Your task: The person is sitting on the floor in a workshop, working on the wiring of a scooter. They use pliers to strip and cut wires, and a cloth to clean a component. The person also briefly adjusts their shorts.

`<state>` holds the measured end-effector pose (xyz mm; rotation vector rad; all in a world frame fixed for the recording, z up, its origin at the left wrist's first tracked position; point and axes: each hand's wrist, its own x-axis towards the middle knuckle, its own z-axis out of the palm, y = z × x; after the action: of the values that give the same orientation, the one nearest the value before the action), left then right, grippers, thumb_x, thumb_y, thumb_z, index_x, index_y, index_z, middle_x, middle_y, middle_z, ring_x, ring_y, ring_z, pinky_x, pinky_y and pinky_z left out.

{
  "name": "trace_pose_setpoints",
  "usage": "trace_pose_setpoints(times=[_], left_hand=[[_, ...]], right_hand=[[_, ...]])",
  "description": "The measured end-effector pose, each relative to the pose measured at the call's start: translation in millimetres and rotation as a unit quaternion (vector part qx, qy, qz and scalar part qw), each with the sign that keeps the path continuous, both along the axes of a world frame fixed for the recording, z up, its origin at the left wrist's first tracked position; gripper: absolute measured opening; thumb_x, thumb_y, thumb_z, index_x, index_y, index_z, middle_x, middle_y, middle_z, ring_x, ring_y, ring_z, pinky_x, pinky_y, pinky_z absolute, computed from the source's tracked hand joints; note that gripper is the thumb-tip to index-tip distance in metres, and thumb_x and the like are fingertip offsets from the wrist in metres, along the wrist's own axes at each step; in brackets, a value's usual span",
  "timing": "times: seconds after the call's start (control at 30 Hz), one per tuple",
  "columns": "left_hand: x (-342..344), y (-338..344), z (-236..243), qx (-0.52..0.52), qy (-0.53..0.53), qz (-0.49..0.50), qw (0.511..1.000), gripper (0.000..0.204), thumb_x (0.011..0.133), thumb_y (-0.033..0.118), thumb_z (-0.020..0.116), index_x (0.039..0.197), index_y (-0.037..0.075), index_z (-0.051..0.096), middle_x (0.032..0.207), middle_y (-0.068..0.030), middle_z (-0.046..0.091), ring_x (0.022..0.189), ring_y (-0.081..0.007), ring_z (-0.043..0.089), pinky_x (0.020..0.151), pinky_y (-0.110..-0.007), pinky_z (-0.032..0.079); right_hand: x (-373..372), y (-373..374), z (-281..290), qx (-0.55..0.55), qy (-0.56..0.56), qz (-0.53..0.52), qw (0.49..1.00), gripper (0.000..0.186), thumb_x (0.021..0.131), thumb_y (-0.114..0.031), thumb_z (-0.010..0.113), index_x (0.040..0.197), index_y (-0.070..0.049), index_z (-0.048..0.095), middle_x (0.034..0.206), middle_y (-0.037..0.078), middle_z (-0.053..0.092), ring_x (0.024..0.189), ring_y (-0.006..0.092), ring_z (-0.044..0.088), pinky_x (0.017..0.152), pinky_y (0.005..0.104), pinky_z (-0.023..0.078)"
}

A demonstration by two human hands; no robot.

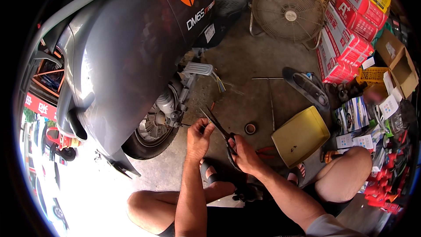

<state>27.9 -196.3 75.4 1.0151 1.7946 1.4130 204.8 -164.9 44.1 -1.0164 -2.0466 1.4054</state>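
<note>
My left hand (199,139) is closed, thumb and fingertips pinched on what looks like the end of a thin dark wire (184,125) from beside the wheel hub. In my right hand (246,154) is a pair of scissors (213,117) with dark handles, its blades pointing up and left, close to my left fingertips. Just beyond my left hand stands a grey scooter (127,61), with its wheel (151,134) and a metal footpeg (199,68) exposed. Several coloured wires (220,85) hang under the footpeg.
On the floor lie a tape roll (250,128), red-handled pliers (265,152), a T-handle wrench (272,105) and a grey plastic cover (305,87). A yellow tray (302,134) sits by my right knee. Farther back are a large fan (287,13) and stacked red-and-white boxes (342,39).
</note>
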Motion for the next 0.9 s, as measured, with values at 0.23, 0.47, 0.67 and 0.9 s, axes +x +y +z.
trace_pose_setpoints(times=[0.23, 0.47, 0.67, 0.9], left_hand=[[1.7, 0.8, 2.1, -0.012, 0.001, 0.004, 1.0, 0.011, 0.089, 0.01, 0.063, 0.088, -0.001, 0.062, 0.073, 0.0024, 0.056, 0.07, -0.0071, 0.047, 0.066, -0.024, 0.042], [2.9, 1.2, -3.9, 0.016, -0.024, 0.014, 0.999, 0.013, 0.09, 0.011, 0.063, 0.092, -0.001, 0.06, 0.079, 0.0008, 0.06, 0.074, -0.0078, 0.051, 0.069, -0.023, 0.043], [2.0, -0.2, -8.5, 0.035, -0.043, 0.025, 0.998, 0.012, 0.089, 0.011, 0.065, 0.09, 0.001, 0.058, 0.077, 0.0016, 0.057, 0.072, -0.0071, 0.049, 0.068, -0.023, 0.042], [6.2, -0.7, -7.6, 0.042, -0.035, 0.04, 0.998, 0.012, 0.086, 0.006, 0.068, 0.088, 0.001, 0.058, 0.077, 0.002, 0.057, 0.071, -0.0064, 0.049, 0.066, -0.022, 0.042]], right_hand=[[-1.4, -0.1, -5.6, -0.011, -0.012, 0.003, 1.0, 0.035, 0.076, -0.005, 0.069, 0.102, -0.002, 0.046, 0.089, 0.014, 0.053, 0.082, 0.0325, 0.058, 0.071, 0.0403, 0.046], [-3.6, -2.4, -5.4, -0.058, -0.006, -0.005, 0.998, 0.031, 0.077, -0.005, 0.068, 0.1, -0.003, 0.047, 0.086, 0.013, 0.054, 0.079, 0.0324, 0.058, 0.069, 0.0398, 0.046], [-6.0, -4.0, -7.2, -0.075, -0.013, -0.009, 0.997, 0.029, 0.08, -0.007, 0.067, 0.101, -0.004, 0.048, 0.086, 0.013, 0.056, 0.078, 0.0317, 0.06, 0.068, 0.0396, 0.047], [-5.9, -4.2, -3.0, -0.09, -0.015, 0.0, 0.996, 0.027, 0.08, -0.007, 0.066, 0.1, -0.003, 0.048, 0.086, 0.013, 0.056, 0.079, 0.0314, 0.06, 0.068, 0.0396, 0.047]])
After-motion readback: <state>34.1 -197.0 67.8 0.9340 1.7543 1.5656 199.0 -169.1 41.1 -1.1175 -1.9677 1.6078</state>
